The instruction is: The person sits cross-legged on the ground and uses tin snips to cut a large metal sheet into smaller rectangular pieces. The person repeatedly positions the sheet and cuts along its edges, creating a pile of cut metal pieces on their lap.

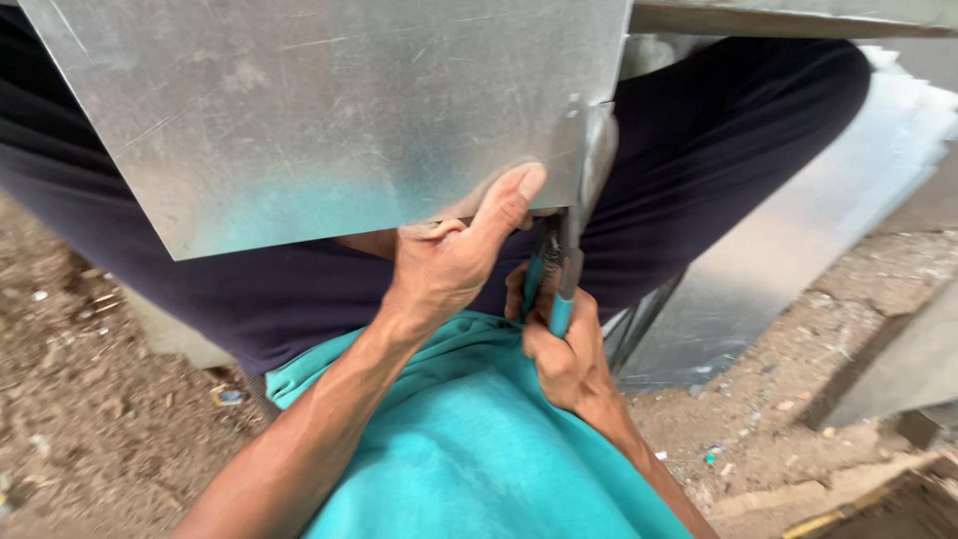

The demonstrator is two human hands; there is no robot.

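Observation:
A large grey sheet of galvanised metal [329, 110] lies across my lap and fills the top of the view. My left hand [454, 255] grips its near edge, thumb pressed flat on top and fingers underneath. My right hand [564, 349] is closed around the teal handles of metal snips [557, 274], which point up into the sheet's right edge. A narrow strip of the sheet [597, 160] curls down beside the blades. My teal shirt and dark trousers fill the space below the sheet.
More metal sheets [798, 250] lean in a stack at the right. Bare dirt ground [80, 399] with small debris lies on both sides. A concrete block edge [898, 369] and a yellow-edged board [848, 509] sit at the lower right.

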